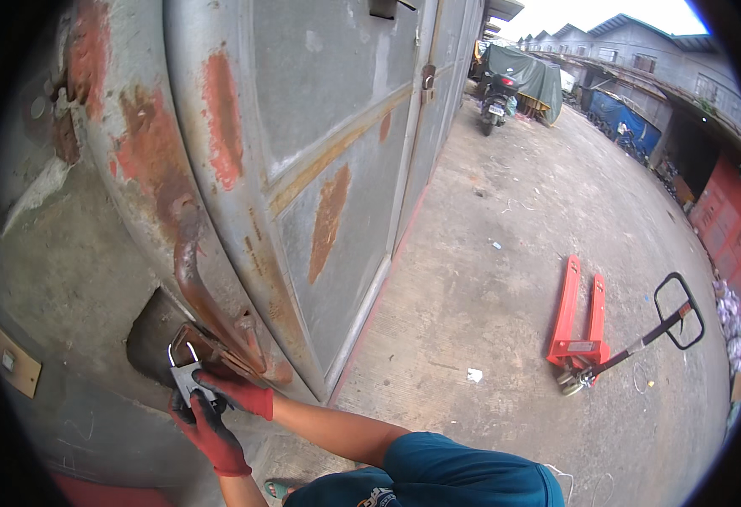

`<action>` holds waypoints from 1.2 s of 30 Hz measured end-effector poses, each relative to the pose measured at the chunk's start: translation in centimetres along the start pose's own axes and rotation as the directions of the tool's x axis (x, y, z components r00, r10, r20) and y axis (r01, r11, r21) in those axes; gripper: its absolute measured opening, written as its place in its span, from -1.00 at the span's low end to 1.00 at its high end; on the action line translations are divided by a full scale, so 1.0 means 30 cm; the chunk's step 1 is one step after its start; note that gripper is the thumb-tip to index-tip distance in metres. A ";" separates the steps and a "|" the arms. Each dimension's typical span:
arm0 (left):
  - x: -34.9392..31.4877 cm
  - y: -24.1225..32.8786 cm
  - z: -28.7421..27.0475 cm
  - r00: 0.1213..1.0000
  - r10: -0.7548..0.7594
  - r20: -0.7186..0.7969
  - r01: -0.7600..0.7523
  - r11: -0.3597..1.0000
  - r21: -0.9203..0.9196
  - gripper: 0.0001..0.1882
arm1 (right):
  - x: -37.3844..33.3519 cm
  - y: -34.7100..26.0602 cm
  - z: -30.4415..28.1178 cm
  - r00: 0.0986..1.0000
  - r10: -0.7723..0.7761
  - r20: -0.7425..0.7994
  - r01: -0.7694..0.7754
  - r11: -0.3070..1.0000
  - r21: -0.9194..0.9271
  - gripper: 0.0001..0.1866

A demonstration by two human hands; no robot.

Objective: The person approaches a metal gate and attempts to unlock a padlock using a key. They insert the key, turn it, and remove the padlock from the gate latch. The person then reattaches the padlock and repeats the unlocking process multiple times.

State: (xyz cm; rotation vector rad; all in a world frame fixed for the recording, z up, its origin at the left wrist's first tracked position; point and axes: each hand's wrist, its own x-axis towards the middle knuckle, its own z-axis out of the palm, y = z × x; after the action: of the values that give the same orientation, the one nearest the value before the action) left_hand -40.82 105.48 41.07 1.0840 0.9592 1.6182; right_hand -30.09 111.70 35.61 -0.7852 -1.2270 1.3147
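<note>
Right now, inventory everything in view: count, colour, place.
Padlock: one, silver, lower left
Gate: one, rusty grey, left
Bar: one, brown, above padlock
Wall plate: one, beige, far left
Pavement: one, grey, centre
Pallet jack: one, red, right
Motorcycle: one, black, upper right
Covered load: one, green, beside motorcycle
Sheet: one, blue, upper right
Buildings: several, grey, upper right
Panelled front: one, red, right edge
Sandal: one, green, bottom
Sleeve: one, teal, bottom
Left hand, right hand: two, gloved red and black, on padlock

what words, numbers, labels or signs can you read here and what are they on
Nothing reads clearly.
Teal shirt: print cut off at the lower edge.
Motorcycle plate: too small.
Red pallet jack label: too small.
Padlock: no lettering discernible.
</note>
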 end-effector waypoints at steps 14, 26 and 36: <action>-0.021 0.012 -0.139 0.962 -0.017 0.271 0.049 0.993 -0.112 -0.27 | -0.020 0.022 -0.016 0.983 0.156 0.095 -0.182 0.893 0.413 -0.55; 0.004 -0.024 -0.234 0.949 0.015 0.316 -0.127 0.933 0.337 -0.11 | -0.021 0.022 -0.027 0.960 0.200 0.197 -0.275 0.814 0.511 -0.47; -0.005 -0.029 -0.223 0.953 0.108 0.283 -0.218 0.893 0.393 -0.16 | -0.029 0.011 -0.004 0.962 0.171 0.213 -0.267 0.744 0.612 -0.47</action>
State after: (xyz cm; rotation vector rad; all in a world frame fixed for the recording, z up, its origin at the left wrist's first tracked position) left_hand -46.88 104.86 38.19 1.6677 1.0931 1.3860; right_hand -29.94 110.94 35.10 -0.3420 -0.7080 1.8719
